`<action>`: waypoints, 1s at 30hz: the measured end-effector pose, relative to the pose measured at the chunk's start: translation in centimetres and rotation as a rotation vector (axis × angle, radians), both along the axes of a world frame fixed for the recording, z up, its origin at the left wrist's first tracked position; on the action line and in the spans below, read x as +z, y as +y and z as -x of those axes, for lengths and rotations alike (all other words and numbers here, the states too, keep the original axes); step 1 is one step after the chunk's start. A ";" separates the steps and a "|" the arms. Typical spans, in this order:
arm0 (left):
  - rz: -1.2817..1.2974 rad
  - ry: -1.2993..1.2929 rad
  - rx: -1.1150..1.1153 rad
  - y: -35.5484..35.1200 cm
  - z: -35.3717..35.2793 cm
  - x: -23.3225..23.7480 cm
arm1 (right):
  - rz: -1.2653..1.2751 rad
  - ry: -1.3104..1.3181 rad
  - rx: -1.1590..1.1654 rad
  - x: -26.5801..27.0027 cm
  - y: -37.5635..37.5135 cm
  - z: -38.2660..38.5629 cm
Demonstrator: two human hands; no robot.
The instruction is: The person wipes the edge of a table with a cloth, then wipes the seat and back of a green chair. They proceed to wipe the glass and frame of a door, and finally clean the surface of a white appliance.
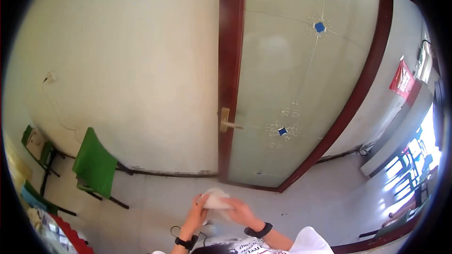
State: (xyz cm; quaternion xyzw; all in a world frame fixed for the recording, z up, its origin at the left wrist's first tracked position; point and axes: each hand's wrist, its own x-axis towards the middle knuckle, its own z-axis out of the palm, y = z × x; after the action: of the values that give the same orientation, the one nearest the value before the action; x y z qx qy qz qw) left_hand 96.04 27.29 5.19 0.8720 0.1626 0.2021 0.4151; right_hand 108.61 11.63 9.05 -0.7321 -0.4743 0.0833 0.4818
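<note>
Low in the head view, both my hands are on a white cloth (216,199), blurred and bunched up in front of my body. My left hand (198,208) grips its left side with bent fingers. On the other side, my right hand (241,212) has its fingers closed at the cloth's edge. Each wrist wears a black band. Just beyond the hands stands a door (292,75) with a frosted glass panel and a dark red frame. Its metal handle (226,121) is on the left side.
A green chair (95,163) stands to the left by the pale wall (141,66). Another green chair (35,146) is farther left. A red pennant (402,80) hangs at the right, near bright windows. A cable runs down the left wall from a socket (50,77).
</note>
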 end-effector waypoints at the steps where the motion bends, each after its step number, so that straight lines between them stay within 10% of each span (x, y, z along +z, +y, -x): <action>1: -0.010 -0.082 -0.018 2.1 -2.7 0.7 | -0.030 0.010 -0.067 0.3 1.6 -2.4; 12: -0.674 -0.949 0.224 14.8 -33.6 26.3 | -0.696 -0.819 -0.505 23.9 14.9 -28.5; 20: -0.719 -0.577 0.103 18.3 -39.8 10.2 | -0.148 -0.844 -0.221 11.6 16.7 -35.1; 22: -0.553 -0.011 -0.086 19.3 -38.9 3.7 | -0.043 -0.721 -0.120 5.5 15.5 -35.2; 30: -0.968 -0.623 -0.118 20.8 -39.9 4.9 | 0.324 -0.911 -0.257 2.3 12.9 -35.4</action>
State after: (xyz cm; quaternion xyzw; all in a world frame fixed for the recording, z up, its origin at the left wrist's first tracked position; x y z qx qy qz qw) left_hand 135.93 48.05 10.09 0.8696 -0.1271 0.4770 0.0080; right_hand 144.03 24.48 11.32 -0.8120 -0.5236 -0.2324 0.1119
